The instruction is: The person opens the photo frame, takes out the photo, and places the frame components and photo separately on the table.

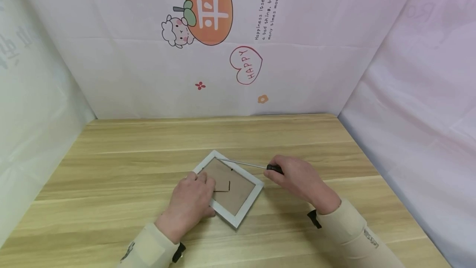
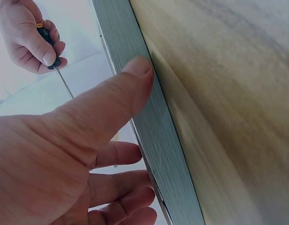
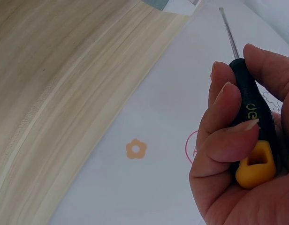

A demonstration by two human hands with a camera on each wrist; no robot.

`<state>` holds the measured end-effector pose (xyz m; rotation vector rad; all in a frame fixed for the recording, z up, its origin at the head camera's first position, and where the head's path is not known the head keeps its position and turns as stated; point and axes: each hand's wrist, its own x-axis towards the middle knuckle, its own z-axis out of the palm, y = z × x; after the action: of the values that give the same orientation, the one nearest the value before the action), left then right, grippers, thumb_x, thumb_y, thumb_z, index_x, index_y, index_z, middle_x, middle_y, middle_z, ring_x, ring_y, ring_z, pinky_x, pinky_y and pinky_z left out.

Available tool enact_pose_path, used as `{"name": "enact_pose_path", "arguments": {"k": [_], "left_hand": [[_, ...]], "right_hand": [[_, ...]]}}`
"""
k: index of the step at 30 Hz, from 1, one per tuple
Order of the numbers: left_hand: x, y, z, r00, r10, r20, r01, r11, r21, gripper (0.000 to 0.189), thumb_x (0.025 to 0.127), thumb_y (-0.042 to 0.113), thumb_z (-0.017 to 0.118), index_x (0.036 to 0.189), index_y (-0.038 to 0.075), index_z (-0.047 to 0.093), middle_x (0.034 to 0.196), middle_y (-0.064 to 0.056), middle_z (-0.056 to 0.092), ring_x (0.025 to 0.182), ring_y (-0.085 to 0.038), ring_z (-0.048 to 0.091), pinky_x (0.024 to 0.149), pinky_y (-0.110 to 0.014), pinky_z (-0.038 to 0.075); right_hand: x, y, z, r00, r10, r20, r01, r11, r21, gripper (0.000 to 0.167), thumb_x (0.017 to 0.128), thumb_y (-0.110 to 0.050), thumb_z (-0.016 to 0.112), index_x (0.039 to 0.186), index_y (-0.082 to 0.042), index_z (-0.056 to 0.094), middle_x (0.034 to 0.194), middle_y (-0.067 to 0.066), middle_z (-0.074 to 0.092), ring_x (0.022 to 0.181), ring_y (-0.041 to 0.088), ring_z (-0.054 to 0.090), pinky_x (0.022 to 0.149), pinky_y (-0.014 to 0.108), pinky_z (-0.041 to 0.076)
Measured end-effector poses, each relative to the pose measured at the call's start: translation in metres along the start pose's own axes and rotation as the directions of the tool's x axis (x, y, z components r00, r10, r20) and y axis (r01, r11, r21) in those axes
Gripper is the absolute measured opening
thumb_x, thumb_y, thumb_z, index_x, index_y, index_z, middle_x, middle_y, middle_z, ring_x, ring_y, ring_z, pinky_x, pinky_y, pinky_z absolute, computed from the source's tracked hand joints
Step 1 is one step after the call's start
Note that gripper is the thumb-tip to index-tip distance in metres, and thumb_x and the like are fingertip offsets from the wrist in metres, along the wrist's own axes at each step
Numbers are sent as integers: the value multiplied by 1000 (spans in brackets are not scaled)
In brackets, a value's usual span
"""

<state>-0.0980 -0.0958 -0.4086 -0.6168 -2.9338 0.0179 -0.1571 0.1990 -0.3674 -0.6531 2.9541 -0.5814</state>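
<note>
A picture frame (image 1: 247, 208) with a pale rim lies back side up on the table, its brown backing board (image 1: 238, 197) showing. My left hand (image 1: 191, 195) holds its left side, the thumb (image 2: 121, 93) against the outer edge and the other fingers over the backing. My right hand (image 1: 299, 177) grips a screwdriver (image 3: 250, 103) by its dark green handle with a yellow end. From there the thin metal shaft (image 1: 241, 163) reaches left across the rim, and its tip overlaps the frame's far inner corner in the head view.
The wood-grain table (image 1: 122, 156) extends around the frame on all sides. A white printed cloth (image 1: 156, 82) hangs behind it, with more white cloth at the left and right sides. Dark small tabs (image 1: 232, 169) and a bent black line (image 1: 229, 186) show on the backing.
</note>
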Motion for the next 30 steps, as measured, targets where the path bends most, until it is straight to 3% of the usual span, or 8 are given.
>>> {"name": "enact_pose_path", "arguments": {"k": [11,18,23,30], "left_hand": [[0,3,1,1000,-12,-15,13,998,54,58,67,51,93,86,8,59,84,-9,60,75,-26,54,62,-35,48],[0,5,2,1000,-8,-25,9,999,51,48,72,44,90,84,9,58,81,-10,60,72,-27,53,63,-37,48],[-2,5,2,998,12,-68,-8,998,57,45,76,41,88,83,9,58,79,-13,61,70,-28,55,62,-40,49],[-4,6,5,991,20,-132,-11,998,67,51,73,44,90,80,7,57,72,-11,58,66,-27,57,58,-40,50]], "right_hand": [[0,2,0,1000,-2,-9,2,1000,-9,22,100,-37,68,107,-16,72,86,-8,68,70,8,55,63,31,49],[0,4,1,1000,10,-15,-10,1000,-15,20,100,-36,69,106,-17,72,87,-9,68,71,7,55,65,32,50],[0,5,2,1000,19,-4,-19,1000,-10,21,100,-37,69,107,-18,71,87,-9,67,71,8,55,65,31,49],[0,5,3,1000,30,-3,-30,999,-18,21,100,-38,69,107,-18,72,87,-9,68,72,8,55,65,31,49]]}}
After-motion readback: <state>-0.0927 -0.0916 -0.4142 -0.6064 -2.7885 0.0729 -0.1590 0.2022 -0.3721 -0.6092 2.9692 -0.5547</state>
